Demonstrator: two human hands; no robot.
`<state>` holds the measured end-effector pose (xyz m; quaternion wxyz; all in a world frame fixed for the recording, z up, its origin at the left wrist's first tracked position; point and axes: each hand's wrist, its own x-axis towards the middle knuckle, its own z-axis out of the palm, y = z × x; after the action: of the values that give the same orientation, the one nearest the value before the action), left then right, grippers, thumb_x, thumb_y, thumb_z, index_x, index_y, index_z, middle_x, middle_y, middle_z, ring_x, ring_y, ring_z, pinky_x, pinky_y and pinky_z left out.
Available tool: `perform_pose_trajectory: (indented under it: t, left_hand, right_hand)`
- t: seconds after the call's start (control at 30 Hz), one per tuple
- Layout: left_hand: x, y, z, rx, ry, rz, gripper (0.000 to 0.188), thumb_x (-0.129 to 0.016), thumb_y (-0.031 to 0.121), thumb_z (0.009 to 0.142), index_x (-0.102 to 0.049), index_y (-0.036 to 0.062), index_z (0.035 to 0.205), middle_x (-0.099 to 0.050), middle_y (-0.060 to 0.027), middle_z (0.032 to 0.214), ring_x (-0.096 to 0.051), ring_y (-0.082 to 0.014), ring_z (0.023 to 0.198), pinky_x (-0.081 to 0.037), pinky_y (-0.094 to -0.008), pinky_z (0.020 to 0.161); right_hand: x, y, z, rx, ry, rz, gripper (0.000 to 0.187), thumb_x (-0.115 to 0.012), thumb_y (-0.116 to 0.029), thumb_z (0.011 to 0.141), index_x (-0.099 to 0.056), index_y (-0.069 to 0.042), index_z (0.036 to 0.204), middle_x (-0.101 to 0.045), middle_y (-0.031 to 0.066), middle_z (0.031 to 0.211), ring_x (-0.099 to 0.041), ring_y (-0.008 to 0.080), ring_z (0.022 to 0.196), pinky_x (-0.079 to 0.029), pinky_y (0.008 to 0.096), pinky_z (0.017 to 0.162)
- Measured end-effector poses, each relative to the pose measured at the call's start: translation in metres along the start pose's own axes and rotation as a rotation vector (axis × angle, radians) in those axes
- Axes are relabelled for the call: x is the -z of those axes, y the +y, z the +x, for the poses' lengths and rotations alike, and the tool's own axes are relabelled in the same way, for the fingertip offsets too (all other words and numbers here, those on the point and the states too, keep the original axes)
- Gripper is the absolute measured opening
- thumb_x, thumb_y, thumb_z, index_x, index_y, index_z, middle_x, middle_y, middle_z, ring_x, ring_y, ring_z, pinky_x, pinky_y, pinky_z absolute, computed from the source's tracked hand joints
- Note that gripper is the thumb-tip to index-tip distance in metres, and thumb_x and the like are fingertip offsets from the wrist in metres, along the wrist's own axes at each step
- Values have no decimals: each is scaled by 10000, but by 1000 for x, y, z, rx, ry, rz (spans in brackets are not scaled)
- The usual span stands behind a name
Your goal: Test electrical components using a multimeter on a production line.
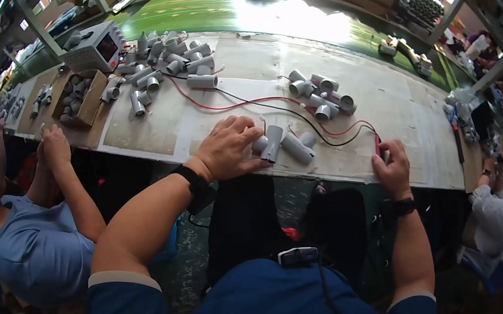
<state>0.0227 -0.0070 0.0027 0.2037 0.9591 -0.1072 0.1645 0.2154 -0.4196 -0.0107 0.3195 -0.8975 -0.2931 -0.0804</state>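
Head view, left hand (231, 148) at tube (273, 144), box (96, 104) of grey pieces (74, 96)

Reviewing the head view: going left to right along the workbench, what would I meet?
Cardboard box → left hand → grey fitting → small fitting pile → right hand holding a red probe → black-handled tool. The large heap is left out, as it overlaps others.

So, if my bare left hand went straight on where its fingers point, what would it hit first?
Your left hand would most likely meet the grey, tube-shaped, plastic-looking fitting just ahead of it; whether the two touch now is hard to tell.
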Motion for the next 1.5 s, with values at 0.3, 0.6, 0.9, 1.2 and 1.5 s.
perform_pose_trajectory:
  t: [0.3, 0.6, 0.9, 1.2, 1.5]
  left_hand:
    - [7, 0, -4, 35, -95, 48, 732, -896, 447, 728, -603, 146, 1327, -560, -122, 1268, -551, -347, 1186, -421, -465, 1069]
    - [3, -1, 1, 75, -91, 27, 738, -888, 498, 724, -595, 124, 1288, -554, -120, 1284, -542, -346, 1206, -412, -472, 1074]
    - [2, 0, -1, 83, -76, 5, 750, -916, 462, 689, -596, 129, 1280, -549, -122, 1255, -541, -331, 1190, -406, -457, 1071]
    - [6, 2, 0, 110, -77, 0, 701, -892, 480, 707, -622, 128, 1250, -552, -110, 1255, -532, -323, 1198, -401, -452, 1073]
    - [2, 8, 4, 89, -78, 38, 695, -913, 424, 684, -627, 139, 1249, -557, -108, 1233, -540, -333, 1184, -406, -456, 1077]
  right_hand:
    - [-5, -14, 9, -20, -25, -18, 263, -790, -188, 824, -679, -47, 1017, -631, 108, 990, -625, 281, 829, -519, 371, 730]
    - [14, -55, 87, 77, -47, 72, 288, -794, -264, 911, -714, -40, 1073, -656, 77, 1042, -604, 184, 820, -507, 318, 726]
    - [-88, -148, 178, 397, -448, -295, 616, -678, -540, 931, -624, -139, 1397, -606, 135, 1399, -502, 311, 1367, -359, 456, 1141]
    - [-101, -135, 183, 465, -517, -259, 740, -668, -598, 933, -510, -187, 1528, -503, 107, 1567, -392, 314, 1488, -298, 466, 1210]
    - [-98, -134, 167, 443, -470, -198, 770, -661, -621, 930, -510, -155, 1524, -510, 138, 1550, -401, 324, 1479, -305, 467, 1204]
